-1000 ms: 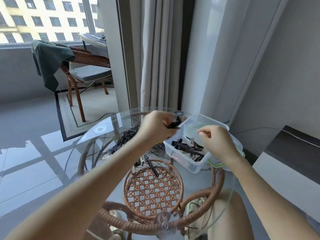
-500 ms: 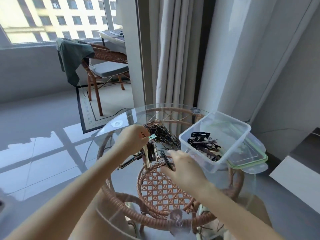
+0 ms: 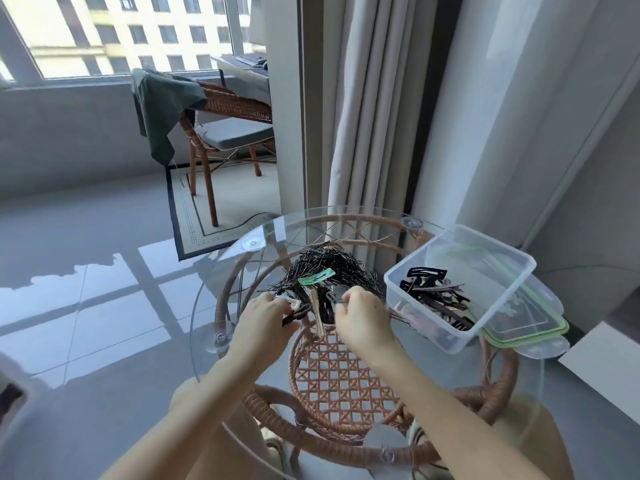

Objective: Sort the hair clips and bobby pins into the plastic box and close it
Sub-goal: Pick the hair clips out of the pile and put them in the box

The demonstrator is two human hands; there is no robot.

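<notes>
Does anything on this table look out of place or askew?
The plastic box rests on its own lid at the glass table's right side. The lid juts out from under it, seemingly near the edge.

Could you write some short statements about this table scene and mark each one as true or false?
1. The plastic box holds dark hair clips. True.
2. The box is closed. False: it is open, and its lid lies under it.
3. A green clip lies on the bobby pin pile. True.
4. The left hand reaches into the box. False: it is over the glass table, left of the box, gripping a dark clip.
</notes>
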